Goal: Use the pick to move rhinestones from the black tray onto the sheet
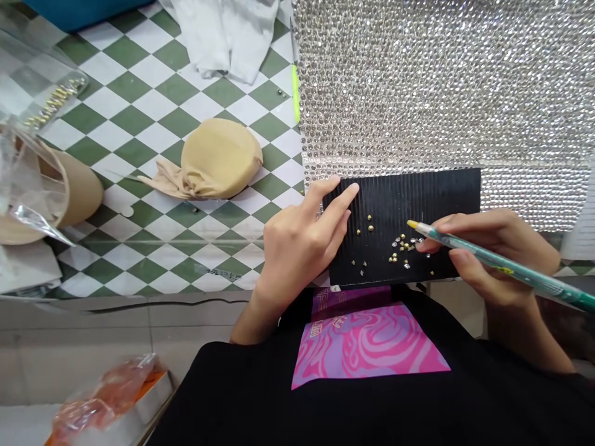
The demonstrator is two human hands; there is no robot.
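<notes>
Black tray point(395, 198) — left hand point(302, 235) knuckles-up

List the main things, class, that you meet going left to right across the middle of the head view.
Tan cylindrical container, round beige knotted-fabric bundle, left hand, black ridged rectangular tray, right hand.

The black rectangular ridged board point(395, 198) looks like matt plastic. Small gold and clear faceted stones point(403, 246) gleam, glossy as metal and glass. The slim green yellow-tipped pen point(504, 266) has a smooth, glossy barrel. The wide silver stone-studded sheet point(441, 93) glitters, bumpy all over. The round beige knotted bundle point(220, 158) looks like smooth, matt cloth.
</notes>
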